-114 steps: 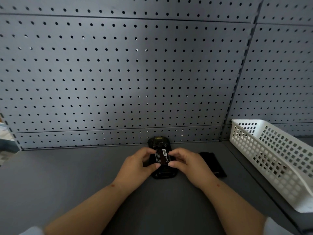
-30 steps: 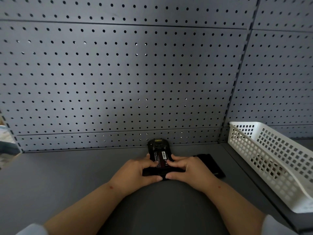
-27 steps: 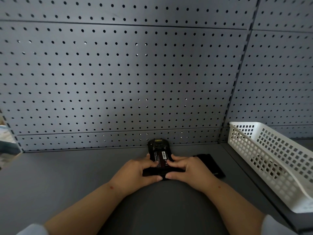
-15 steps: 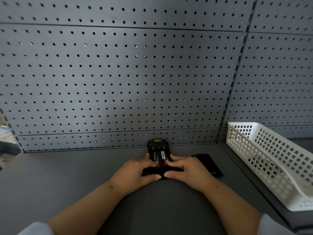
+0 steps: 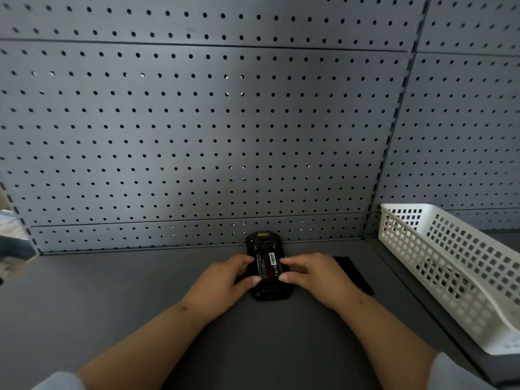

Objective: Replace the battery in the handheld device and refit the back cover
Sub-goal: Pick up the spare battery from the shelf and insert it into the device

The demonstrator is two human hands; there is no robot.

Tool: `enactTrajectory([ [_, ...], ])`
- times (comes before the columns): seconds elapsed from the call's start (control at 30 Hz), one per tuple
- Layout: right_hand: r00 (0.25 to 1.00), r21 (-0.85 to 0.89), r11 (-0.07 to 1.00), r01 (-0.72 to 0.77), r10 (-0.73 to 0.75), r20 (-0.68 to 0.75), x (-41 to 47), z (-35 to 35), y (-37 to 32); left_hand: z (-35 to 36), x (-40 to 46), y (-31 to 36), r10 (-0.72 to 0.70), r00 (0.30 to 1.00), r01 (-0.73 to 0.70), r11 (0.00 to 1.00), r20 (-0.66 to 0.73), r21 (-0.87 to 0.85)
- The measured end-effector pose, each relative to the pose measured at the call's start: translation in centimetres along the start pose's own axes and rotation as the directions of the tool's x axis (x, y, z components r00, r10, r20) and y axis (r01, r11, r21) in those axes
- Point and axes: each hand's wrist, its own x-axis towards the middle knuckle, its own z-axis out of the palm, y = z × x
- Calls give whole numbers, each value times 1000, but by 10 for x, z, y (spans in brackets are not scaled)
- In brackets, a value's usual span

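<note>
A black handheld device [image 5: 264,242] lies face down on the grey bench, its top end near the pegboard. A black battery [image 5: 268,266] with a white label sits in its open back. My left hand [image 5: 222,281] grips the battery's left side, thumb at its near left corner. My right hand [image 5: 311,274] grips the right side, thumb at the near right corner. The flat black back cover [image 5: 355,274] lies on the bench just right of my right hand, partly hidden by it.
A grey pegboard wall [image 5: 197,130] rises right behind the device. A white perforated plastic basket [image 5: 450,266] stands along the bench's right edge. Some pale objects [image 5: 11,237] show at the far left edge.
My thumbs have slid up from the device's near end to the battery's near corners, uncovering the device's lower end. The view has shifted slightly.
</note>
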Motion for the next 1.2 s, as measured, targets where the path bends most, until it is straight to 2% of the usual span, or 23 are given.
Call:
enactTrajectory([
  [0.27, 996, -147, 986, 78, -83, -32, -4, 3, -1, 2, -2, 3, 48, 998, -41, 983, -39, 180],
  [0.37, 995, -136, 986, 96, -99, -15, -5, 2, 2, 1, -5, 3, 58, 998, -54, 989, -29, 136],
  [0.53, 999, -19, 1000, 15, -14, 31, -3, -1, 5, 0, -2, 2, 2, 1000, -2, 1000, -9, 15],
  [0.83, 999, -103, 994, 48, -48, 8, -4, 2, 0, 2, -2, 2, -1, 1000, 1, 1000, -18, 6],
  [0.97, 999, -96, 995, 40, -43, -25, -5, -21, -5, 0, -6, 6, -7, 999, 6, 1000, -44, -19],
  [1.07, 992, -282, 955, -95, 113, 49, -6, -58, 7, -2, -9, 9, -88, 994, 89, 996, 56, -12],
  [1.2, 895, -485, 848, -212, 368, 252, -5, -84, 27, -2, -7, 19, -162, 977, 141, 978, 136, 155],
])
